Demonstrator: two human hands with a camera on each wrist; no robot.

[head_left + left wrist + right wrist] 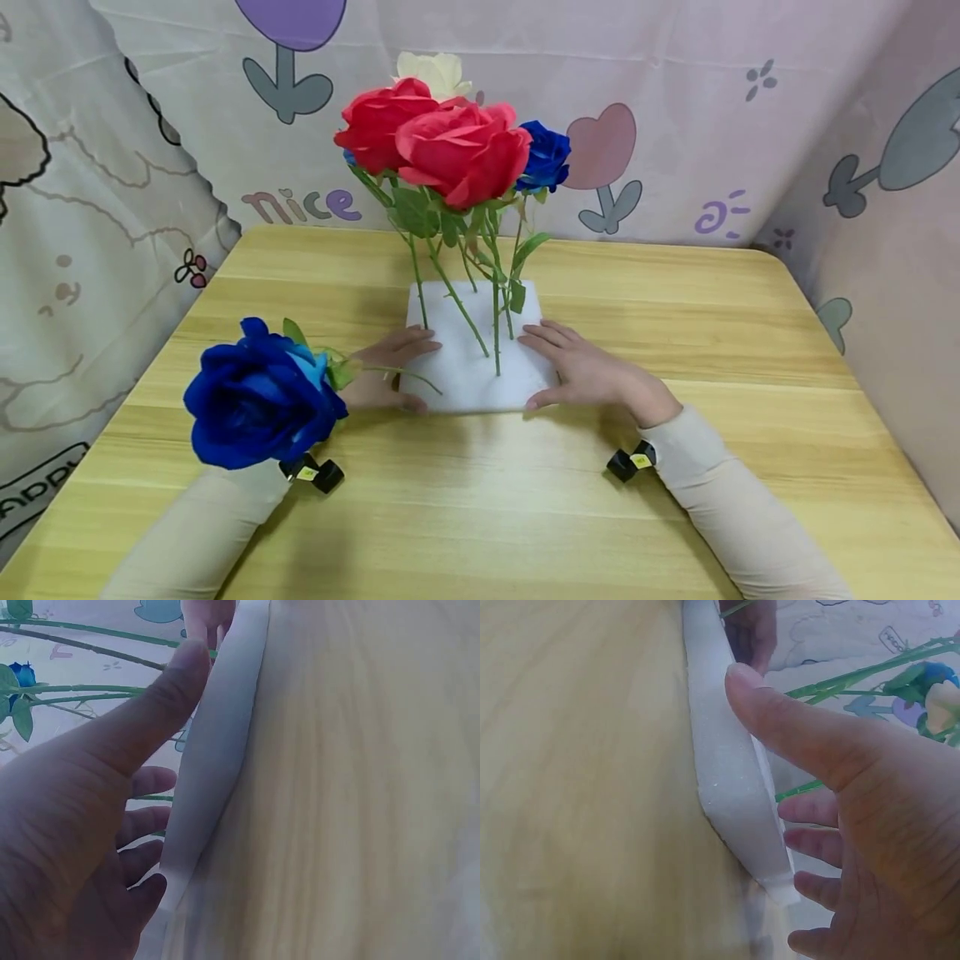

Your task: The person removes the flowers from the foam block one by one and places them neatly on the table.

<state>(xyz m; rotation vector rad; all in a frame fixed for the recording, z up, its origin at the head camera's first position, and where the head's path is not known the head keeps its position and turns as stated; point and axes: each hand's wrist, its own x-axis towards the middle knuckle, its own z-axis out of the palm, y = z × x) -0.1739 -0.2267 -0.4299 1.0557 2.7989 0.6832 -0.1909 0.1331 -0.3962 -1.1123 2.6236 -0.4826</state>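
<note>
A white foam block [480, 379] lies flat on the table, with artificial roses stuck into it by their green stems. My left hand [382, 367] rests at its left edge, fingers extended onto the top and thumb near the front corner. At the opposite edge my right hand [592, 367] lies the same way, fingers spread, thumb by the front right corner. Two red roses [465, 154] stand tall over the middle, a white rose [435, 75] behind them and a blue rose [545, 157] to the right. A large blue rose [262, 396] leans left, partly covering my left hand and wrist.
The wooden table [480, 517] has its back edge against a printed curtain [690, 75]. Black wrist cameras [630, 461] sit on both sleeves. The leaning blue rose hangs over the left forearm.
</note>
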